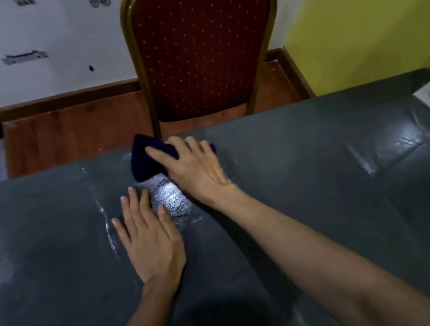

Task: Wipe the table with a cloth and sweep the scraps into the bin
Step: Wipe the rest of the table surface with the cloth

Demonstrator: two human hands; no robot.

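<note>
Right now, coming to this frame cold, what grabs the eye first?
The right hand pressing a dark cloth onto the grey table cover near its far edge, with the left hand lying flat beside it, fingers spread. Between them a shiny patch catches the light. Just behind the table stands a red, gold-framed chair.

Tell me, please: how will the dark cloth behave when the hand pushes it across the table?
The dark cloth looks soft and bunched under the right hand, so it probably crumples rather than sliding stiffly. The table cover looks glossy, so it likely glides easily.
</note>
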